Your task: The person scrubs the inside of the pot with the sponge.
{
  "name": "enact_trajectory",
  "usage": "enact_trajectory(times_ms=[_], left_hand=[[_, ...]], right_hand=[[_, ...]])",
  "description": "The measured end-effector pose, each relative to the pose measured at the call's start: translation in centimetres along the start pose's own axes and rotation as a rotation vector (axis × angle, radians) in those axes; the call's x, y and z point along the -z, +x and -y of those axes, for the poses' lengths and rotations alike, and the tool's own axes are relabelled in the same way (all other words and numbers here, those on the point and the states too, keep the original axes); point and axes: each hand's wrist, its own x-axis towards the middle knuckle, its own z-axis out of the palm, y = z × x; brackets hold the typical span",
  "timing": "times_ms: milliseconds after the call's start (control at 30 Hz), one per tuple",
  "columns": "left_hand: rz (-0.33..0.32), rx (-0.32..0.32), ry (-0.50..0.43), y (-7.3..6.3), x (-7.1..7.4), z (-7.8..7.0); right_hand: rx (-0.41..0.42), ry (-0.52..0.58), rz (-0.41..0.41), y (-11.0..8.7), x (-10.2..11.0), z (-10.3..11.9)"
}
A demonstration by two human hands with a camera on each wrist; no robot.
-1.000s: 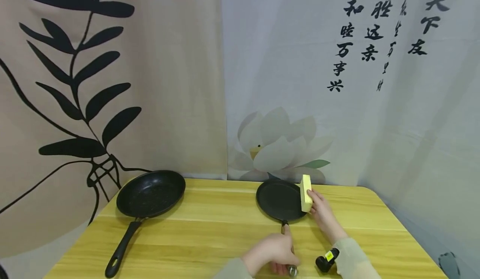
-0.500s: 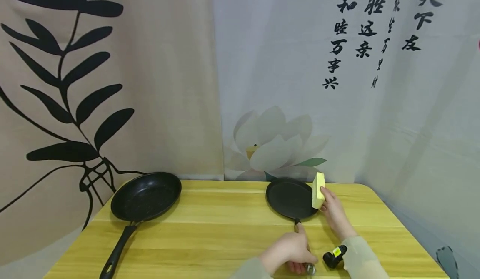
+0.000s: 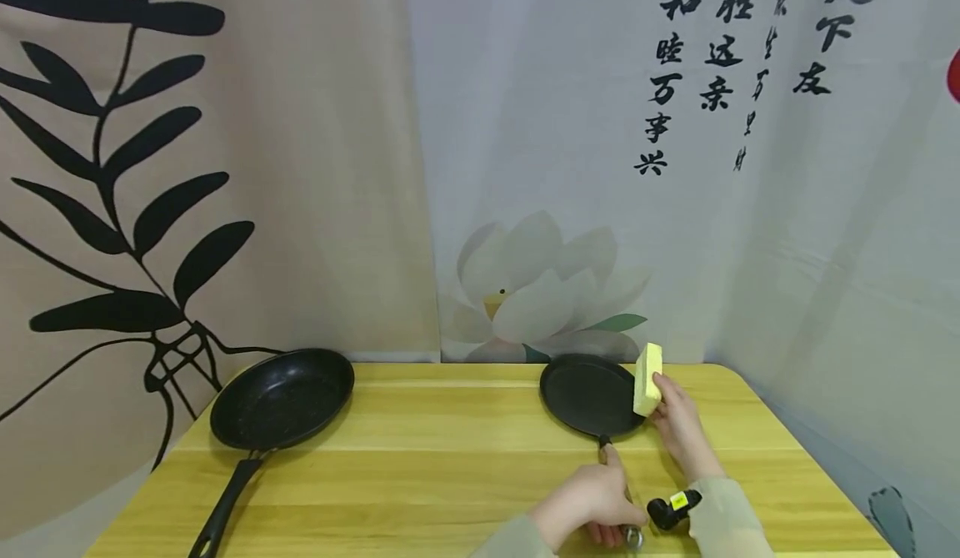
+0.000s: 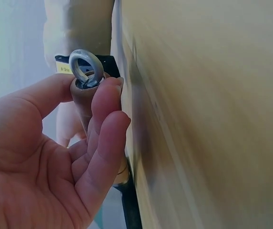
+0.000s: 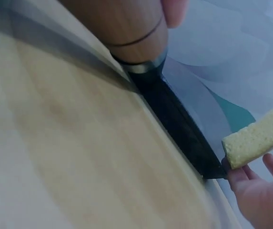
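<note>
A flat black frying pan (image 3: 585,393) lies at the back right of the table. Its wooden handle (image 5: 126,24) points toward me and ends in a metal ring (image 4: 87,67). My left hand (image 3: 596,495) grips this handle, with the thumb on one side and curled fingers on the other in the left wrist view. A pale yellow block that looks like a sponge (image 3: 647,380) stands on edge at the pan's right rim. My right hand (image 3: 681,424) pinches it from the right; in the right wrist view the fingertips sit under the sponge, right by the pan's edge.
A deeper black frying pan (image 3: 283,399) stands at the table's left, its black handle (image 3: 225,508) angled toward the front. The wooden table (image 3: 450,424) meets a printed curtain (image 3: 345,166) behind. A small black camera (image 3: 675,510) is at my right wrist.
The flat pan has shifted to the right over the table, farther from the deeper pan. Both hands and the sponge have moved along with it, grips unchanged. The head view has turned slightly.
</note>
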Motion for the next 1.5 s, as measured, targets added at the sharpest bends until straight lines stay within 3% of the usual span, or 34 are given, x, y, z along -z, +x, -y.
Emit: enact_trajectory(times_ms=[167, 433, 700, 867, 1000, 1233, 1333, 1500], left_hand=[[-0.007, 0.005, 0.014, 0.1, 0.0, -0.2], [-0.023, 0.012, 0.006, 0.1, -0.3, -0.4], [0.015, 0.029, 0.046, 1.5, -0.8, 0.0], [0.018, 0.018, 0.071, 2.0, -0.9, 0.3], [0.016, -0.008, -0.001, 1.1, -0.4, 0.1], [0.160, -0.074, -0.343, -0.4, 1.6, 1.1], [0.183, -0.123, -0.364, -1.0, 2.4, 1.4], [0.098, -0.205, -0.285, -2.5, 3.8, 2.1]], right_hand=[[0.004, 0.008, 0.005, 0.3, 0.2, -0.2], [0.136, 0.033, 0.091, 0.5, 1.2, -1.2], [-0.009, 0.037, -0.009, 0.2, 0.7, -0.4], [-0.028, 0.060, -0.019, 0.1, 0.5, -0.1], [-0.030, 0.075, -0.020, -0.1, 0.6, 0.0], [-0.018, 0.092, -0.033, -0.4, 0.0, 0.0], [-0.018, 0.110, -0.033, -0.4, 0.2, 0.1], [-0.012, 0.114, -0.022, -0.2, 0.1, 0.5]])
